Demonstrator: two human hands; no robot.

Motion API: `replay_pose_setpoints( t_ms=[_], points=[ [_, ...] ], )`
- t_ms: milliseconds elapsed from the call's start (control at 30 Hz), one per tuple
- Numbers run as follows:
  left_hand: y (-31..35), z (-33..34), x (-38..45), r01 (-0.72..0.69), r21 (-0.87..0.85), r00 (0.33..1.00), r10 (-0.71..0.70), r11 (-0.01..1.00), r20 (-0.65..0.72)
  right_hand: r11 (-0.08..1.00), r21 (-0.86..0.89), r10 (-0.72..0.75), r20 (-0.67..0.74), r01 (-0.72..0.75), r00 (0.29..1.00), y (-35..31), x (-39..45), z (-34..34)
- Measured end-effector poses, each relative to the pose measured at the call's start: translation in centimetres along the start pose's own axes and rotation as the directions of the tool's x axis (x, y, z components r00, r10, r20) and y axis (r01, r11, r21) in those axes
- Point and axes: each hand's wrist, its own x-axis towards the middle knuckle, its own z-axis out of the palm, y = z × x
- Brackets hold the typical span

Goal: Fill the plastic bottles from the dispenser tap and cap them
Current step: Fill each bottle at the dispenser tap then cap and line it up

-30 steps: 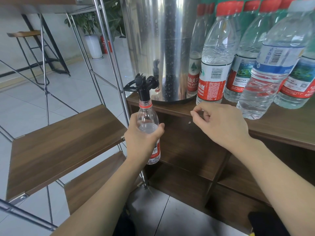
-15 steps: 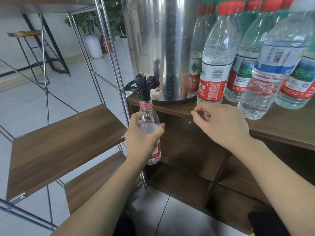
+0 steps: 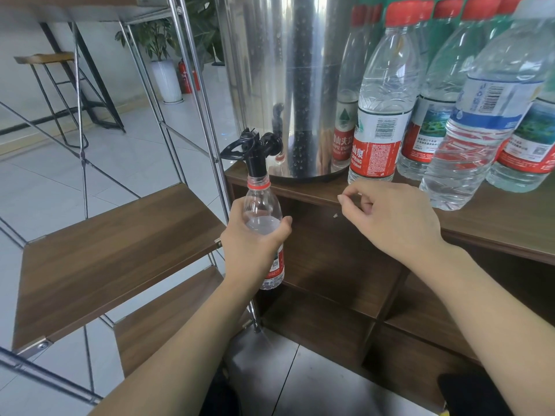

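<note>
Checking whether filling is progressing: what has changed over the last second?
Nothing visibly changed. The left hand still holds the bottle under the tap, water level about the same; the right hand still rests, fingers curled, at the shelf edge.

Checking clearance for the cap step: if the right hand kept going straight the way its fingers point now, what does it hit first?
The right hand has curled fingers pointing left and slightly up along the counter edge. Going straight on, it would likely meet the bottle neck under the black tap, held by the left hand. Depth is unclear.
</note>
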Motion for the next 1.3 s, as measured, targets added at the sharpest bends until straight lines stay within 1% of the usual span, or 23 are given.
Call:
replay_pose_setpoints(
  t_ms=[1300],
  points=[
    [0.21, -0.06, -0.17, 0.015, -0.002, 1.0, -0.015, 1.0, 0.01, 1.0, -0.015, 0.013, 0.02, -0.013, 1.0, 0.04, 0.01, 0.06]
  ],
)
